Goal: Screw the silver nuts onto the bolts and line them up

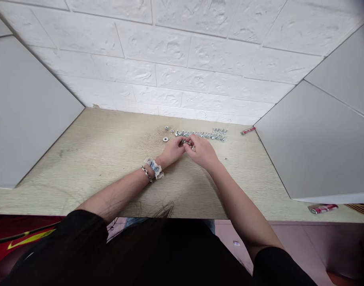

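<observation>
My left hand (172, 151) and my right hand (201, 152) meet over the middle of the wooden tabletop (116, 159). Between their pinched fingertips is a small metal part (185, 143), mostly covered by the fingers. Just behind the hands runs a row of several silver bolts (207, 135), partly hidden by my right hand. Several thinner screws (220, 131) lie behind the row's right end. A flat washer (165, 139) rests to the left of the hands, with a nut (166, 128) behind it and a smaller nut (172, 131) beside that one.
A white brick-patterned wall (170, 79) closes off the back. Grey panels stand at the left (30, 111) and right (328, 139). One red cylinder (248, 130) lies by the right panel's back corner, another (323, 209) near the front right edge.
</observation>
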{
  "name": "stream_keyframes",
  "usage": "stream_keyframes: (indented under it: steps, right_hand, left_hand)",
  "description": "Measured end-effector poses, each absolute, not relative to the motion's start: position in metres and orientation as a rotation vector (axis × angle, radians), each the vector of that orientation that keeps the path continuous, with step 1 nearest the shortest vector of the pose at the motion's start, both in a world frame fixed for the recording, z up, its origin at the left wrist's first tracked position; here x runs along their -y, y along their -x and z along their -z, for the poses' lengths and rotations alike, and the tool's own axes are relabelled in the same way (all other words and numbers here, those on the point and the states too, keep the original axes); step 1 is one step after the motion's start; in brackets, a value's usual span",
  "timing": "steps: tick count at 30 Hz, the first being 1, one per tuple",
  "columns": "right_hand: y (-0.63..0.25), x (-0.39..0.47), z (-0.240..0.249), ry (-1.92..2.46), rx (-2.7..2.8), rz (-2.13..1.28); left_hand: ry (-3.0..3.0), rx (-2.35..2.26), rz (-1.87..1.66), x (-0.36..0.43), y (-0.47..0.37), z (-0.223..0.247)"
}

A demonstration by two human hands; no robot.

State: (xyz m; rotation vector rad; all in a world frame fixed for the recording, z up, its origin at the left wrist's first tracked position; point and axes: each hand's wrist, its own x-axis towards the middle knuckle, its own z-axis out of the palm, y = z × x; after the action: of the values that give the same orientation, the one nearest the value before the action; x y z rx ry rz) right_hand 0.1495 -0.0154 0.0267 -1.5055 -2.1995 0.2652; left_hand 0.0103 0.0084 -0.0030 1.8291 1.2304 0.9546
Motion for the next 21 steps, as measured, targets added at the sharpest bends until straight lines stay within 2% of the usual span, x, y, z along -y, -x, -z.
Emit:
stream_keyframes:
  steps: [14,21]
  right_hand:
    - [-0.1501,0.0103,-0.0212,1.311,2.056,-0.414]
    - [-0.1504,0.0048,-0.0200,1.395,1.995,-0.548]
  left_hand:
    - [-1.895,-1.276,-1.007,-0.0019,-0.0133,-0.0005]
    - [-1.877,-1.294,-1.009,-0.0050,-0.0127,0.0027]
